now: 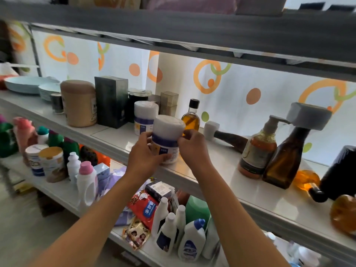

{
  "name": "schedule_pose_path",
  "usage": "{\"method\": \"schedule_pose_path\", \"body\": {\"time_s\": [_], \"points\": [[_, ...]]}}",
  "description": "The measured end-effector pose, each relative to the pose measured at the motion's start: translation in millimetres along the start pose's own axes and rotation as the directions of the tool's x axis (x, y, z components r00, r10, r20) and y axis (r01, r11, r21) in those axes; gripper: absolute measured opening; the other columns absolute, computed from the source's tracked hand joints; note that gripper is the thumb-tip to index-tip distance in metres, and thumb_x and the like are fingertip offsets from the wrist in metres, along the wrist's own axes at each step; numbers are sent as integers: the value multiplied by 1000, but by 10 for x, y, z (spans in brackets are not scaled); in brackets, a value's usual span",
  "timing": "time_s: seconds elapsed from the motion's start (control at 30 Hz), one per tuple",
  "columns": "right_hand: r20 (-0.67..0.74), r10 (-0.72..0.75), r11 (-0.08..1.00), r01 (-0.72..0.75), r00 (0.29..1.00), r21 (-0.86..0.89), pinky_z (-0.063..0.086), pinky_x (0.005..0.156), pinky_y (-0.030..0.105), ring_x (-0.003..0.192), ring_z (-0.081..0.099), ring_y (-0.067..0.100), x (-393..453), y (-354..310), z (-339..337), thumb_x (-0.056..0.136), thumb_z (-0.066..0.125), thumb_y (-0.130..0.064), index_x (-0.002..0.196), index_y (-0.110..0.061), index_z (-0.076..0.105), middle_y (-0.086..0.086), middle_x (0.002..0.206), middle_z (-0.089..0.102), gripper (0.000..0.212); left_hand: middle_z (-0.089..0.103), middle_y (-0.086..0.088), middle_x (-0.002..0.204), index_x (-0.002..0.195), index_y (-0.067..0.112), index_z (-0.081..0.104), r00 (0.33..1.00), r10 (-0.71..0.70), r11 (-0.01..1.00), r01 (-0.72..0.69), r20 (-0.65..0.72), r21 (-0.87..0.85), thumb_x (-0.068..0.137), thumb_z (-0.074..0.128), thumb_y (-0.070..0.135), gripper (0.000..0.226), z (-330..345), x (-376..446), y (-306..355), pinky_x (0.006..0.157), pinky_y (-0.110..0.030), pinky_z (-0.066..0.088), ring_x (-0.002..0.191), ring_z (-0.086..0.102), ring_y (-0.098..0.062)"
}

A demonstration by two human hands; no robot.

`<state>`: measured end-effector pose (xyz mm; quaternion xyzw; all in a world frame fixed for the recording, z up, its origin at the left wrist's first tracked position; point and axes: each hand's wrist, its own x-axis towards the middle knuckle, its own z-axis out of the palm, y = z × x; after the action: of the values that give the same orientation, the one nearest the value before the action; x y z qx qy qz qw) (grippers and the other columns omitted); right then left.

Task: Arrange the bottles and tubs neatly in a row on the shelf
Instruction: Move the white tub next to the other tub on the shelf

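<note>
- White tub, purple band round its middle: standing upright at the front edge of the middle shelf, both hands closing on it.
- Left hand: fingers curling round the tub's lower left side, thumb lying across the front near the label, gripping it.
- Right hand: fingers bent and pinching at the tub's right side, level with the purple band.
- Second white tub, same purple band: standing just behind and to the left of the left hand's fingers, close to the held tub; whether the two are touching cannot be told.
- Small oil bottle, black cap, amber liquid: standing upright just beyond the right hand's fingertips.
- Black box: standing further left of the left fingers, beside the second tub.
- Tan tub: sitting left of the black box, well apart from both hands.
- Stack of pale blue plates: lying at the far left end of the shelf.
- White mallet, dark handle: lying on its side just right of the right hand.
- Pump bottle, orange liquid: standing well to the right of the right fingers.
- Brown bottle, large grey cap: standing touching or nearly touching the pump bottle's right side.
- Lower shelf: carrying white bottles, tins and packets, below both forearms.
</note>
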<state>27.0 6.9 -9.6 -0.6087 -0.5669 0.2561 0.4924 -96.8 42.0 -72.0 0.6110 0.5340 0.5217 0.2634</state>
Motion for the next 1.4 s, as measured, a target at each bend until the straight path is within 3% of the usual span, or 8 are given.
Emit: {"method": "schedule_pose_path", "body": {"time_s": [0.1,0.23,0.53,0.7,0.97,1.1,1.27,1.4], "points": [[12,4,1000,-4,1000,12,43,64,12,100,56,16,62,62,35,88,48,0,132,-10,53,5,121,63,45,60,0,130,127,25,40,1000,-27,997,25,17,78,65,88,29,78,67,126,-80,91,-35,48,114,59,-23],[57,-10,998,7,998,59,46,85,18,112,54,18,137,119,122,91,44,4,134,-11,54,3,125,60,46,61,-3,130,125,21,40,1000,-22,995,21,4,99,67,86,32,75,123,307,-124,94,-39,49,115,60,-27],[138,49,993,-62,989,95,39,68,12,108,52,19,205,212,197,91,41,5,135,-9,54,7,125,57,48,57,-8,127,125,20,44,996,70,979,-59,-50,194,71,82,34,69,249,561,-162,94,-44,50,114,58,-29],[154,-11,991,-10,988,136,47,96,28,115,56,20,208,280,116,92,45,4,130,-8,58,10,124,62,42,55,-9,126,128,16,48,992,121,946,-101,-47,309,76,77,41,65,326,625,-171,93,-39,48,113,56,-28],[76,-63,982,49,995,180,48,103,36,113,60,22,226,285,-122,91,46,2,123,-10,64,10,119,66,39,60,-7,120,121,13,50,1000,-14,969,15,-9,246,74,80,33,59,344,777,-121,89,-41,49,108,59,-28],[21,-58,984,53,998,172,51,99,42,108,64,24,169,304,-263,90,47,1,117,-11,66,11,114,68,36,59,-5,119,127,10,46,982,-186,982,186,-22,-17,82,72,22,53,239,769,50,89,-37,48,104,57,-23],[-60,-39,972,52,997,229,53,97,41,102,65,16,68,353,-478,89,47,2,116,-8,66,5,108,70,35,58,-2,117,117,15,50,975,57,986,-88,-216,-140,92,57,14,26,238,357,500,80,-25,47,104,56,-16],[-127,-39,957,74,991,281,54,94,39,97,66,14,-76,349,-627,88,46,6,102,-15,68,-3,96,69,33,62,8,100,107,20,57,970,186,963,-211,-157,-168,93,54,13,15,355,51,815,75,-16,45,91,59,-7]]}}
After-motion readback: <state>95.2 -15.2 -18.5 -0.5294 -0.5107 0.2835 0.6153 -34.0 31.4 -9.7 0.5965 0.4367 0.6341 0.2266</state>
